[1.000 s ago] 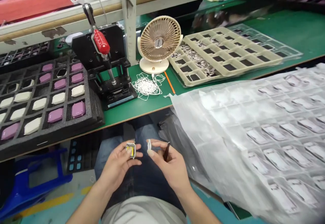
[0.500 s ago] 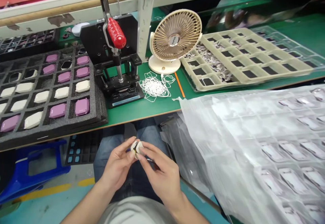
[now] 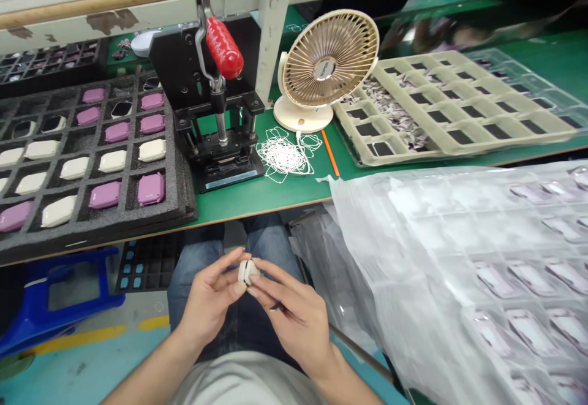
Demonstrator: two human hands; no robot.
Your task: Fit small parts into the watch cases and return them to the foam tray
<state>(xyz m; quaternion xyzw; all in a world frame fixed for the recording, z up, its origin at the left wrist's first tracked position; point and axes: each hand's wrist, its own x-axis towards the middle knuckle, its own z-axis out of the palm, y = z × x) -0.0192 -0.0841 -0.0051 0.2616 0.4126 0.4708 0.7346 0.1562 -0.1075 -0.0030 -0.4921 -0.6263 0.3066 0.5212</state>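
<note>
Between the fingertips of both hands is a small white watch-like case (image 3: pixel 248 271), held over my lap. A narrow dark gap runs between its two halves. My left hand (image 3: pixel 209 301) pinches the case from the left, thumb below and fingers above. From the right, my right hand (image 3: pixel 296 316) grips it with thumb and fingers. Something small and dark shows among the right hand's lower fingers; I cannot make out what it is. On the bench, similar purple cases (image 3: pixel 151 189) and white cases (image 3: pixel 59 211) lie in a black foam tray (image 3: pixel 181 200).
A black toggle press (image 3: pixel 225 129) with a red handle (image 3: pixel 224 48) stands beyond my hands. Near it are a fan (image 3: pixel 328 62), tangled white rings (image 3: pixel 285 155) and an orange stick (image 3: pixel 330 154). Right are a divided parts tray (image 3: pixel 436 129) and plastic-covered trays (image 3: pixel 441 239). A blue stool (image 3: pixel 103 276) is below left.
The gap between the white case's halves has narrowed, and the dark interior seen before is mostly hidden. Both hands stay almost in place. The camera view has shifted slightly.
</note>
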